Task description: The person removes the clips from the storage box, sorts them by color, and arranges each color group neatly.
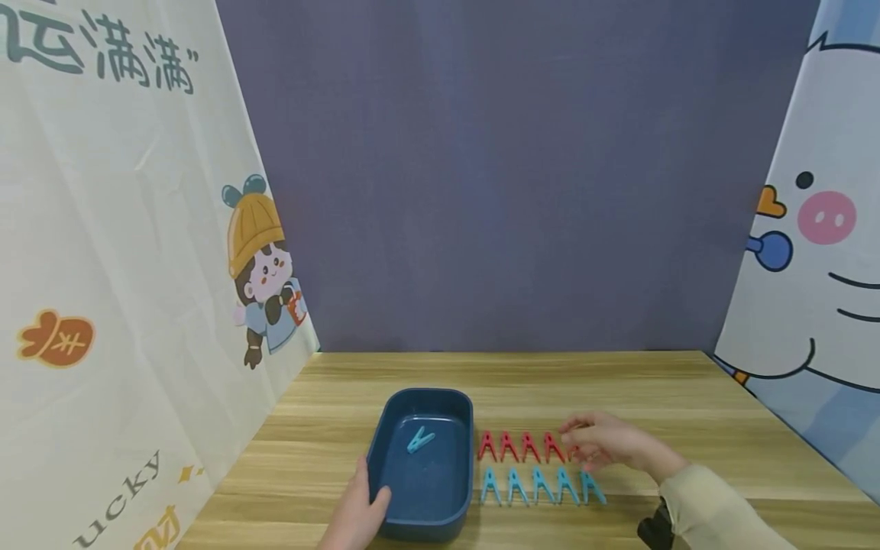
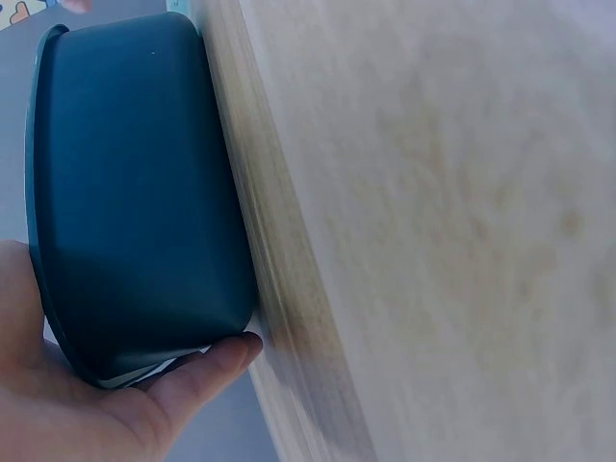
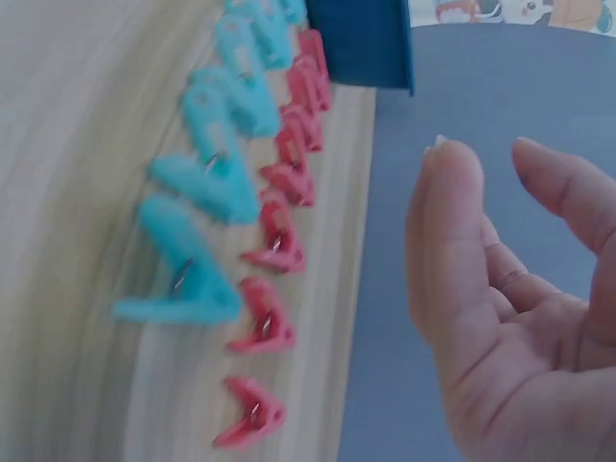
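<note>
A dark blue plastic bin [image 1: 426,489] stands on the table, and one light blue clothespin [image 1: 420,439] lies inside it. My left hand [image 1: 359,508] grips the bin's near left side, thumb over the rim; in the left wrist view its fingers [image 2: 207,380] lie against the outer wall. Right of the bin are a row of several red clothespins [image 1: 507,446] and, nearer me, a row of several light blue clothespins [image 1: 539,485]. Above the right end of the red row hovers my right hand [image 1: 608,441], partly covering a red clothespin. Its thumb and fingers [image 3: 452,221] are apart, nothing between them.
The wood-grain table [image 1: 687,428] extends behind and to the right of the rows. A plain grey-blue curtain [image 1: 509,176] backs it. Printed cloths hang on the left [image 1: 137,252] and right [image 1: 791,321]. Beside the right sleeve shows a black object [image 1: 656,527].
</note>
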Motion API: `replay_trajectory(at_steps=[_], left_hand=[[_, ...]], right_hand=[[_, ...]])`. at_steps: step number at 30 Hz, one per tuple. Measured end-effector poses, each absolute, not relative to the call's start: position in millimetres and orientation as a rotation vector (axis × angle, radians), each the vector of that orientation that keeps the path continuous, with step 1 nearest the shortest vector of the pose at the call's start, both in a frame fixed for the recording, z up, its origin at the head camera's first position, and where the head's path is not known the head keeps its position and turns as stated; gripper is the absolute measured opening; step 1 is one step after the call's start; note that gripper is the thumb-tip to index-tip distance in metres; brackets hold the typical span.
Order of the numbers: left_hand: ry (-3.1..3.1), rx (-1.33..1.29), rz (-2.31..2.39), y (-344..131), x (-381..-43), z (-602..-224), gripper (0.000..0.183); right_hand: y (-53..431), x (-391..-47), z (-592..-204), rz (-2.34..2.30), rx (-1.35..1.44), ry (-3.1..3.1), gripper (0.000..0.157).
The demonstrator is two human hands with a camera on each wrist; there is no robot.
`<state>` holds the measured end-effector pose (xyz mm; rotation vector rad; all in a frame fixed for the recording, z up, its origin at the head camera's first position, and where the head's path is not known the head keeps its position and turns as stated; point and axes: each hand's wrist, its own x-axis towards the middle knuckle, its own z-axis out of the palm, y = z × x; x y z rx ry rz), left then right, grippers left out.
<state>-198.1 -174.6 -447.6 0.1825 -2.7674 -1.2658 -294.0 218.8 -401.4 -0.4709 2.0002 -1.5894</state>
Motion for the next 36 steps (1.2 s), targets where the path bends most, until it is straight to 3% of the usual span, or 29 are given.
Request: replay_trajectory(at_steps=[31,36], left_hand=[[-2.747,0.175,-1.256,-174,-196,-448,0.069],[-2.748,0.176,-1.260,-173,-197,-447,0.069]], right_hand=[[120,-307,-383,-1.609,-0.619,1.940,0.048],[105,-309,-384,-1.630,-0.632,1.925,0.043]])
